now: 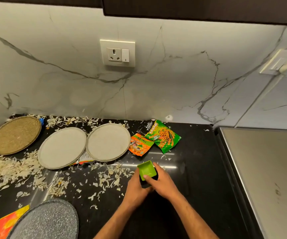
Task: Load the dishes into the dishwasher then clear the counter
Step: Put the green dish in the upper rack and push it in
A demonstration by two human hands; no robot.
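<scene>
Your left hand (135, 184) and right hand (163, 182) meet at about five o'clock on the black stone counter (196, 169), fingers curled around a small square green plastic bowl (147, 169) tipped towards you, a thumb pressing its near rim, with something dark beneath it that you cannot identify. The bowl looks empty, as do the two round pale grey plates (62, 147) lying flat at nine to eleven o'clock. Your grip looks shallow, so the tilted bowl may slip onto the counter, and moving your arms left could scatter the pale vegetable peelings (104, 176) further.
</scene>
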